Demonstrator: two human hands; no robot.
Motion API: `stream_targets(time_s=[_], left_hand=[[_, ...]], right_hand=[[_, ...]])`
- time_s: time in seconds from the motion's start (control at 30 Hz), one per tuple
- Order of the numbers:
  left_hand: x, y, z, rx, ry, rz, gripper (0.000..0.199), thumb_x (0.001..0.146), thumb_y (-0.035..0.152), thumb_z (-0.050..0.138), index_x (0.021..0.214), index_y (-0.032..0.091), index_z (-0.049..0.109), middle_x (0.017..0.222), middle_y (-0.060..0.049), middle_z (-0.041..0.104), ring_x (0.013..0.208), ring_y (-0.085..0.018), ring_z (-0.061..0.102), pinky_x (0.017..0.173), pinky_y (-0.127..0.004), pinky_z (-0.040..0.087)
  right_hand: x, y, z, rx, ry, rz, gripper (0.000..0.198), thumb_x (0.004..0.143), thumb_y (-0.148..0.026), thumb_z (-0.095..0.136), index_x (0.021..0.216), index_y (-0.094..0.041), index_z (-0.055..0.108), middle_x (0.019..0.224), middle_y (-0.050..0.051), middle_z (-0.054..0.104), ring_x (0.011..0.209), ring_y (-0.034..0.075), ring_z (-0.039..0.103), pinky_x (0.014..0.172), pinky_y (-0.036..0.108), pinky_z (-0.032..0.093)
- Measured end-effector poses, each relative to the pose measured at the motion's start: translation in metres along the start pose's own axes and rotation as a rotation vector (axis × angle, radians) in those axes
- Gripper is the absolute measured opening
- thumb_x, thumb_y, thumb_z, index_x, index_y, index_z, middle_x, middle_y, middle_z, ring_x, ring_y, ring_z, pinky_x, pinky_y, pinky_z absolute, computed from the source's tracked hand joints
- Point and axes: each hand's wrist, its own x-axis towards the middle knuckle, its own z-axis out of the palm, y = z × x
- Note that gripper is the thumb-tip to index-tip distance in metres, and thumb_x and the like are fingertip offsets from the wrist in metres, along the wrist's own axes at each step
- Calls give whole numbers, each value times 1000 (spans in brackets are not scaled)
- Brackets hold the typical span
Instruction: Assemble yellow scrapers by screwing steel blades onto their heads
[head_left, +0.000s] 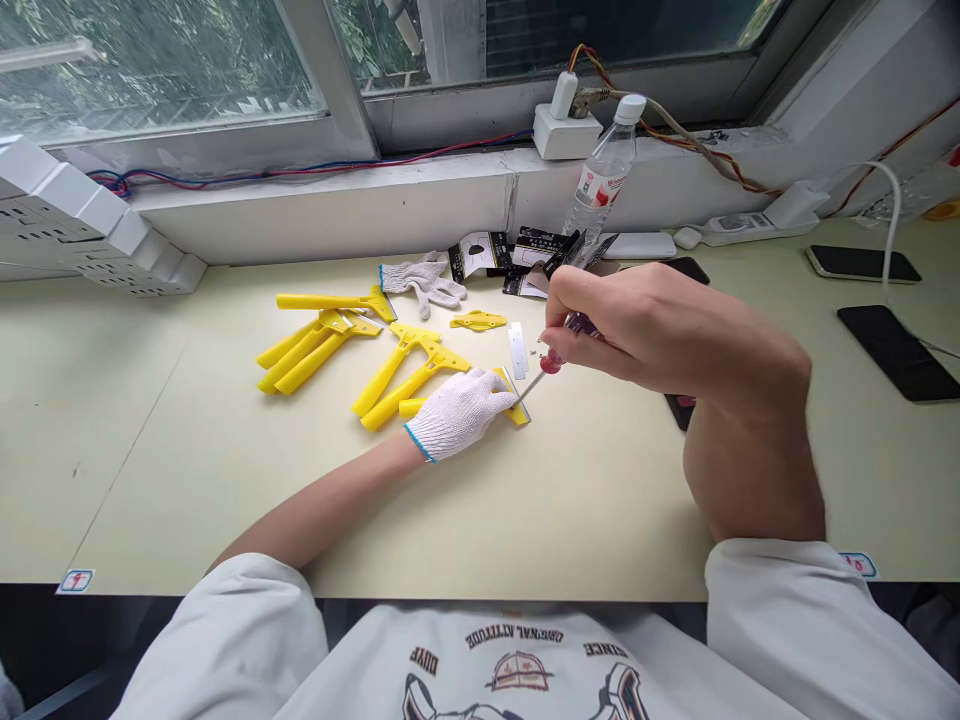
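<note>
My left hand (459, 412), in a white knit glove with a blue cuff, is closed round a yellow scraper (517, 413) lying on the table. The scraper's handle end shows to the left of the glove, its blade end to the right. My bare right hand (607, 325) grips a screwdriver (551, 362) with a reddish handle. Its shaft slants down to the left and the tip meets the scraper's head. Close by lie a thin metal blade (517, 350), a loose yellow plastic piece (478, 320) and tiny metal bits, perhaps screws.
Several yellow scrapers (322, 350) lie left of my hands. Behind are a spare glove (426, 280), black packets (480, 255) and a water bottle (600, 180). Phones (900, 350) with a white cable lie at right. White stacked boxes (97, 225) stand at left, below the window.
</note>
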Motion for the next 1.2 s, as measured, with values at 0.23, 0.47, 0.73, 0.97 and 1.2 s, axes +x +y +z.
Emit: stream_targets(time_s=[0.23,0.47,0.73,0.97,1.2], left_hand=[[0,-2,1,-4,24,19,34,106,10,53,125,26,77,127,-7,73,101,-23,65,82,-36,53],[0,-3,5,14,49,11,34,104,8,55,123,26,78,121,-8,72,102,-24,66,82,-36,53],[1,2,-3,7,-11,1,37,107,10,50,125,27,78,129,-7,73,103,-24,66,85,-37,54],[1,2,-3,-7,-13,0,35,107,11,52,124,27,78,126,-8,73,104,-24,65,86,-36,54],[1,1,-1,26,-28,2,37,106,10,50,126,26,77,127,-8,72,101,-24,64,81,-36,52]], right_hand=[[-2,7,3,120,-35,-41,16,102,-26,61,117,-21,63,106,11,77,89,26,68,77,36,47],[-3,-5,0,9,-44,-49,21,102,-44,68,104,-23,66,95,7,75,80,25,66,74,36,43],[-4,-13,1,-90,26,30,15,104,-25,51,104,-21,65,80,5,71,65,22,57,65,36,35],[-9,-15,2,-70,64,37,19,101,-39,60,105,-21,65,86,8,70,73,25,60,67,35,37],[-8,-13,2,-147,74,111,27,111,-39,52,92,-23,62,78,6,66,71,24,60,68,36,38]])
